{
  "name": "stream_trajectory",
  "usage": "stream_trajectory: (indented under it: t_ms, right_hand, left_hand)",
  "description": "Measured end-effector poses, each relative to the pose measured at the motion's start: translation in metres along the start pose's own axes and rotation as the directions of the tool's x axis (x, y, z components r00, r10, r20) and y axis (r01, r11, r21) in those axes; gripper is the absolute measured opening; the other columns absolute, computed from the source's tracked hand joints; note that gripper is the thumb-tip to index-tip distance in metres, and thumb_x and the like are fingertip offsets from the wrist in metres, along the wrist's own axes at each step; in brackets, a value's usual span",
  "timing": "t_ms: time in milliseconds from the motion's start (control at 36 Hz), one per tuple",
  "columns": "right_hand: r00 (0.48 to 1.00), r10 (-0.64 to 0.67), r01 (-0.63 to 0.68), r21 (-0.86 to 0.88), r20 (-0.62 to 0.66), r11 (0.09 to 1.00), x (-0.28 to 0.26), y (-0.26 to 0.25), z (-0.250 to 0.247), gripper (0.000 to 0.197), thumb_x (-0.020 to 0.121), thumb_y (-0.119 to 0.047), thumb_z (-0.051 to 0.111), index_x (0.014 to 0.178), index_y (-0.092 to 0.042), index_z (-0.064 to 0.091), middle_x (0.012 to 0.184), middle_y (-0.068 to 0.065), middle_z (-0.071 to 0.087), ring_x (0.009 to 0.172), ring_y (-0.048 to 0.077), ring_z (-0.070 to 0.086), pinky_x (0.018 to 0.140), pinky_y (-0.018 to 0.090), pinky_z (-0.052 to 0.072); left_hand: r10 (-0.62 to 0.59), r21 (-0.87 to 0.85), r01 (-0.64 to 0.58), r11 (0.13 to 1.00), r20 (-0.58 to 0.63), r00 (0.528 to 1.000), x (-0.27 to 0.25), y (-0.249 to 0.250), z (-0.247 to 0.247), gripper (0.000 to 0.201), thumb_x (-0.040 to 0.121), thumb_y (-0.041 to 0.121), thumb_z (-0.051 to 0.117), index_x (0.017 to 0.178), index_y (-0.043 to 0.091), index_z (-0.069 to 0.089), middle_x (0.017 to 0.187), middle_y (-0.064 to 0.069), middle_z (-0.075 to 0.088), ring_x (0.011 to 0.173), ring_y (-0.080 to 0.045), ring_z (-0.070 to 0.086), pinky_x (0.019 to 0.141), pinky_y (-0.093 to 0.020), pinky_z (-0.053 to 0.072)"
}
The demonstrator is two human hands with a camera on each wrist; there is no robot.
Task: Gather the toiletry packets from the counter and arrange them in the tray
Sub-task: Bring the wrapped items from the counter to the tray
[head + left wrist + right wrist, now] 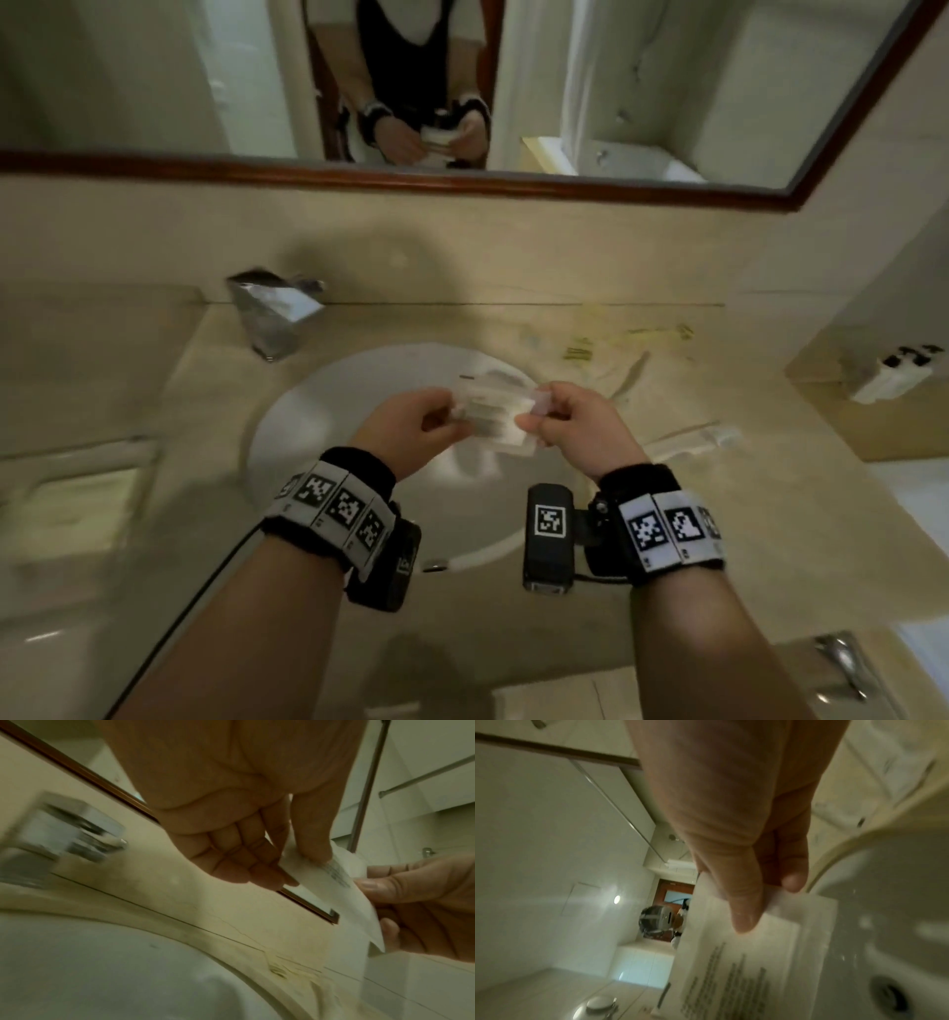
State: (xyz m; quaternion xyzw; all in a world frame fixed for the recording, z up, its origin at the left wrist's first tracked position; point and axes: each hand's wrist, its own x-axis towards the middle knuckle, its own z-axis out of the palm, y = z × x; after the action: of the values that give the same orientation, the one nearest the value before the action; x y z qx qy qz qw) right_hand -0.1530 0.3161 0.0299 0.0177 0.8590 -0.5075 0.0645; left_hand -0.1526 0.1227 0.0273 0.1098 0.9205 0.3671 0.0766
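Both hands hold a small stack of white toiletry packets (pixel 493 419) in the air over the basin. My left hand (pixel 452 416) pinches its left end, thumb against fingers (pixel 298 868). My right hand (pixel 534 419) pinches the right end, with the thumb lying on a packet printed with grey text (pixel 757 953). More yellowish packets (pixel 626 342) lie on the counter behind the basin to the right, and a long pale one (pixel 693 442) lies right of the basin. A blurred clear rectangular tray (pixel 138 455) sits on the counter to the left.
The white oval basin (pixel 318 411) lies below the hands, its drain (pixel 890 1000) in the right wrist view. A chrome faucet (pixel 272 308) stands at the back left. A small white box (pixel 893 377) sits on a ledge at the far right. A framed mirror (pixel 462 180) hangs above.
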Motion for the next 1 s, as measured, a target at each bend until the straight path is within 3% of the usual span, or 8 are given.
stream_trajectory:
  t_ms: [139,222,306,417,528,667,806,1000]
  right_hand:
    - [0.986,-0.07,0.077,-0.042,0.153,0.996,0.006,-0.048,0.067,0.012,0.084,-0.018,0.069,0.092,-0.018,0.061,0.077,-0.002,0.063,0.071,0.014,0.059,0.077,0.031,0.049]
    - [0.956,-0.133,0.157,-0.073,0.259,0.985,0.008,-0.076,0.109,0.008,0.087,-0.021,0.065,0.093,-0.016,0.065,0.081,0.003,0.067,0.076,0.018,0.062,0.078,0.033,0.051]
    - [0.927,-0.174,0.235,-0.152,0.332,0.96,0.008,-0.101,0.153,0.007,0.087,-0.025,0.063,0.088,-0.018,0.064,0.069,-0.009,0.058,0.064,0.004,0.052,0.062,0.017,0.04]
    - [0.895,-0.201,0.3,-0.205,0.399,0.932,0.006,-0.125,0.21,0.013,0.086,-0.028,0.063,0.079,-0.017,0.065,0.072,-0.003,0.061,0.069,0.011,0.054,0.069,0.027,0.042]
    - [0.853,-0.201,0.341,-0.222,0.482,0.914,-0.004,-0.144,0.266,0.013,0.086,-0.032,0.063,0.088,-0.02,0.067,0.07,-0.008,0.056,0.069,0.011,0.053,0.066,0.023,0.042]
    - [0.826,-0.175,0.364,-0.27,0.536,0.891,-0.016,-0.156,0.316,0.022,0.087,-0.027,0.063,0.105,-0.014,0.065,0.083,-0.005,0.057,0.08,0.013,0.052,0.071,0.022,0.038]
    - [0.833,-0.125,0.383,-0.399,0.539,0.833,-0.018,-0.155,0.34,0.015,0.088,-0.022,0.06,0.099,-0.014,0.066,0.09,0.005,0.062,0.09,0.02,0.058,0.077,0.026,0.041]
    - [0.838,-0.016,0.389,-0.575,0.546,0.72,-0.016,-0.151,0.357,0.027,0.089,-0.023,0.059,0.113,-0.012,0.064,0.116,0.006,0.066,0.108,0.023,0.059,0.085,0.025,0.041]
  left_hand:
    - [-0.072,-0.032,0.069,0.997,-0.115,0.991,-0.037,-0.052,-0.059,0.024,0.088,0.025,0.06,0.067,0.029,0.049,0.065,0.015,0.051,0.06,0.006,0.047,0.056,-0.009,0.035]
    - [-0.172,-0.031,0.17,0.985,-0.143,0.975,-0.064,-0.086,-0.091,0.012,0.087,0.027,0.062,0.086,0.016,0.066,0.074,0.009,0.059,0.066,0.0,0.052,0.065,-0.018,0.038]
    - [-0.222,-0.015,0.224,0.974,-0.205,0.953,-0.093,-0.117,-0.12,0.021,0.084,0.026,0.066,0.099,0.011,0.07,0.078,0.006,0.061,0.07,-0.008,0.053,0.06,-0.016,0.037]
    - [-0.321,0.021,0.337,0.941,-0.258,0.911,-0.13,-0.153,-0.151,0.007,0.083,0.025,0.067,0.083,0.017,0.068,0.079,0.003,0.057,0.079,-0.015,0.054,0.067,-0.023,0.036]
    - [-0.373,-0.006,0.391,0.92,-0.314,0.873,-0.167,-0.193,-0.176,0.03,0.081,0.023,0.069,0.062,0.036,0.049,0.067,0.017,0.052,0.069,-0.013,0.051,0.061,-0.024,0.037]
    - [-0.409,-0.037,0.417,0.908,-0.288,0.866,-0.198,-0.228,-0.194,0.028,0.083,0.02,0.066,0.068,0.035,0.047,0.072,0.017,0.056,0.067,-0.01,0.056,0.061,-0.025,0.046]
    - [-0.448,-0.096,0.437,0.894,-0.183,0.875,-0.204,-0.245,-0.198,0.014,0.088,0.018,0.06,0.097,0.026,0.052,0.077,0.011,0.056,0.069,-0.012,0.061,0.069,-0.033,0.057]
    - [-0.418,0.144,0.426,0.893,-0.083,0.905,-0.192,-0.257,-0.19,0.024,0.089,0.022,0.057,0.113,0.024,0.061,0.098,0.004,0.065,0.082,-0.012,0.061,0.083,-0.028,0.05]
